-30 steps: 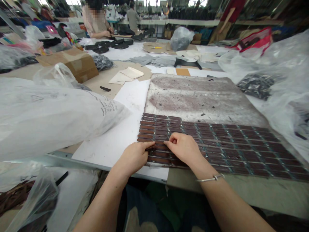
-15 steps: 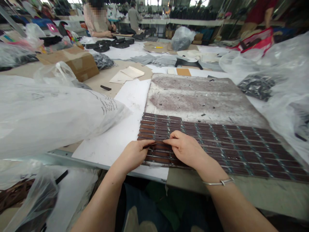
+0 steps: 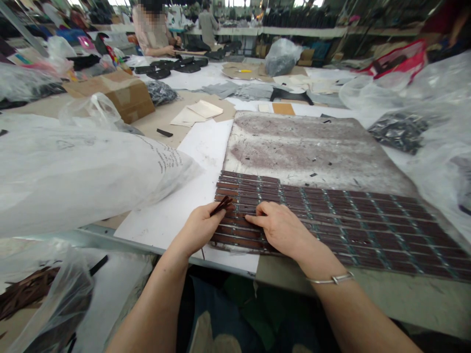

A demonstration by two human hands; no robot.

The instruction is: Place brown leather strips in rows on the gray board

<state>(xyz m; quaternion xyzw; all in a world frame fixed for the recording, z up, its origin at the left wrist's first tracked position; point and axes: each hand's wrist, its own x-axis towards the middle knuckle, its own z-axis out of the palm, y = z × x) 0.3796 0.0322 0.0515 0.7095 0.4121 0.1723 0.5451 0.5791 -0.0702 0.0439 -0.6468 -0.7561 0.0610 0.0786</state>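
Rows of narrow dark brown strips (image 3: 331,211) lie side by side across the near part of a stained grey-white board (image 3: 279,142). My left hand (image 3: 200,226), at the left edge of the rows, pinches a small bunch of loose brown strips (image 3: 223,203) that stick up from its fingers. Just right of it, my right hand (image 3: 281,226) rests on the rows with a fingertip pressed on one strip; its other fingers are curled, and I cannot make out anything in them.
A large white plastic bag (image 3: 84,171) lies at the left, near a cardboard box (image 3: 117,93). Clear bags with dark pieces (image 3: 401,130) stand at the right. Brown strips (image 3: 29,291) fill a bag at the lower left. A person (image 3: 152,32) works across the table.
My left hand has drawn back slightly left from my right fingertips, and the bunch of strips in it now points up. My right hand has stayed nearly in place.
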